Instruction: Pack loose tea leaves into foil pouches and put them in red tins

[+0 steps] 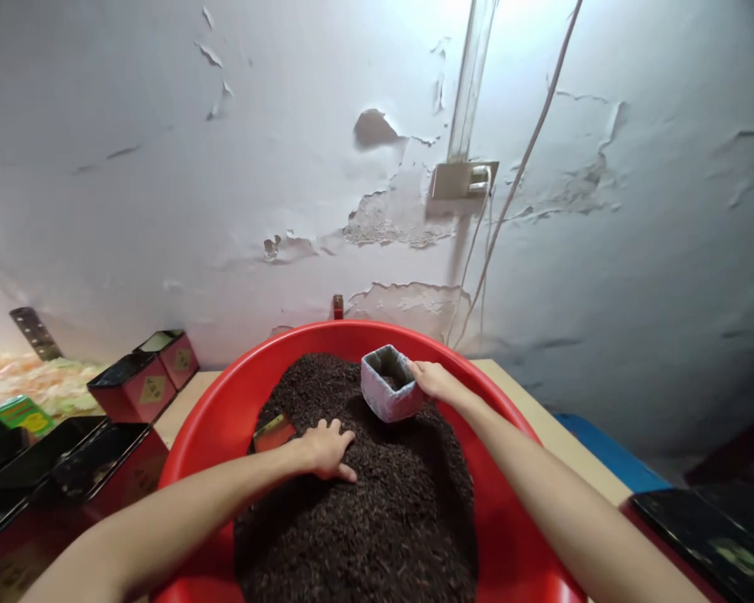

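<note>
A large red tub (192,456) holds a heap of dark, loose, shredded bits that look like tea leaves (383,519). My left hand (328,450) rests on the heap with its fingers spread and nothing visibly held. Just above the heap's far right part, my right hand (431,381) grips a greyish-white square scoop (386,398) by its rim. The scoop's open top faces up, tilted a little; how much is inside I cannot tell. Beside my left wrist, a red and gold piece, perhaps a tin (274,433), is partly sunk in the heap.
Several red and black tins (142,389) stand left of the tub; another dark tin (697,536) is at the lower right. Behind, a peeling wall carries a socket box (462,180) and hanging cable (528,151). A small bottle-like item (338,306) stands behind the rim.
</note>
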`<state>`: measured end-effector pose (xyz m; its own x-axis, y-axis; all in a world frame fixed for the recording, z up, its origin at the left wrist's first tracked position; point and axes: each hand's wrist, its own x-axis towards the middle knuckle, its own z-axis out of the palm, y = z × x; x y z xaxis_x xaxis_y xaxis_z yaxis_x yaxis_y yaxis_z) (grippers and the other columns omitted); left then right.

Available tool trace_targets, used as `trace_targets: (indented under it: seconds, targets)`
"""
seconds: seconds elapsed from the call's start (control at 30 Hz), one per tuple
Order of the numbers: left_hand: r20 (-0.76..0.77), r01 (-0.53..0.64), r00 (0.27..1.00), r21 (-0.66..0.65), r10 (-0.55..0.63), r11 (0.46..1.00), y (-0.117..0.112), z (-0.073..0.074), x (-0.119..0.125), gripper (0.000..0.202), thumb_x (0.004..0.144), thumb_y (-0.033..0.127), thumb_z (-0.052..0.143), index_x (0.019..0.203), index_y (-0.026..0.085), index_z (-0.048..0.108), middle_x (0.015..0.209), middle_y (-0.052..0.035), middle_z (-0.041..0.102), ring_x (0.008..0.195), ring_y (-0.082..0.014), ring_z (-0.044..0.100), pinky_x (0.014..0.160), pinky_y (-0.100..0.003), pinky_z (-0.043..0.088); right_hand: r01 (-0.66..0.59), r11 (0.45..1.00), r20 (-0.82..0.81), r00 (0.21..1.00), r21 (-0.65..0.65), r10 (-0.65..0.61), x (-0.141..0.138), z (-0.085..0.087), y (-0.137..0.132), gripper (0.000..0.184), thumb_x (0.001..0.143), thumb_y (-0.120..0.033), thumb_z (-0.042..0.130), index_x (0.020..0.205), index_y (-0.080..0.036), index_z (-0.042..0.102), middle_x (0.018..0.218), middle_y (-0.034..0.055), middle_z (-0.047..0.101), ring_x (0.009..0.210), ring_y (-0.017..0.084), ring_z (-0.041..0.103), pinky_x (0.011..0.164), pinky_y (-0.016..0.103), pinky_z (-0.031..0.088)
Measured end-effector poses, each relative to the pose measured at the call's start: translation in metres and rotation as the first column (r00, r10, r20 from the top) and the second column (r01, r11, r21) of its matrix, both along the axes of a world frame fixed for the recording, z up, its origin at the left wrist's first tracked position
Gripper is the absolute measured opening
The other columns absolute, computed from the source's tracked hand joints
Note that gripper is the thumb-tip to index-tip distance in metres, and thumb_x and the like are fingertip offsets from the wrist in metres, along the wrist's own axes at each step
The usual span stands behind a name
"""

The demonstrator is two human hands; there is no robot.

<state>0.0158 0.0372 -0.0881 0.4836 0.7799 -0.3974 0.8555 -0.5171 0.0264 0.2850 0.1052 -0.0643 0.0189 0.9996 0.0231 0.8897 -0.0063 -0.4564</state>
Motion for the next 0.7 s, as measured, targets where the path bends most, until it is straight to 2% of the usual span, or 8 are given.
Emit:
trace_targets:
  seconds: [0.13,0.27,0.43,0.7]
  targets:
    - [0.026,0.077,0.997,-0.029,-0.077,0.997,0.008,-0.004,-0.003,0.076,0.080,0.053,0.076,0.145,0.021,0.054,0.144,-0.0202,0.056,0.130,-0.0400,0.059,0.104,-0.050,0.052,-0.005,1.000,-0.005,1.000,0.007,0.005,0.000,-0.001,-0.001,0.058,0.109,-0.047,0.029,0.112,-0.014,0.076,0.097,0.0128,0.079,0.091,0.022,0.076,0.080,0.026,0.056]
    - [0.021,0.131,0.991,-0.068,-0.130,0.989,0.005,0.001,-0.002,0.071,0.080,0.045,0.075,0.144,0.021,0.055,0.141,-0.0203,0.060,0.125,-0.0394,0.064,0.100,-0.049,0.055,0.013,1.000,0.005,1.000,-0.025,-0.012,0.000,-0.003,0.002,0.057,0.109,-0.046,0.028,0.116,-0.012,0.074,0.092,0.0136,0.078,0.085,0.022,0.076,0.076,0.026,0.057]
    - [0.003,0.193,0.981,-0.055,-0.194,0.980,-0.004,0.008,0.001,0.072,0.082,0.053,0.074,0.144,0.020,0.056,0.141,-0.0217,0.061,0.124,-0.0410,0.065,0.100,-0.051,0.055,0.021,0.999,0.012,1.000,-0.041,-0.020,-0.001,-0.003,0.002,0.056,0.109,-0.046,0.029,0.123,-0.013,0.072,0.105,0.0139,0.078,0.086,0.021,0.076,0.075,0.026,0.056]
    - [-0.068,0.226,0.972,-0.011,-0.226,0.974,-0.006,0.007,0.006,0.065,0.083,0.045,0.071,0.140,0.019,0.057,0.136,-0.0198,0.066,0.121,-0.0371,0.068,0.097,-0.048,0.058,0.034,0.999,0.013,0.999,-0.038,-0.034,-0.001,-0.003,0.003,0.058,0.109,-0.046,0.029,0.113,-0.011,0.075,0.094,0.0141,0.078,0.083,0.022,0.076,0.074,0.026,0.056]
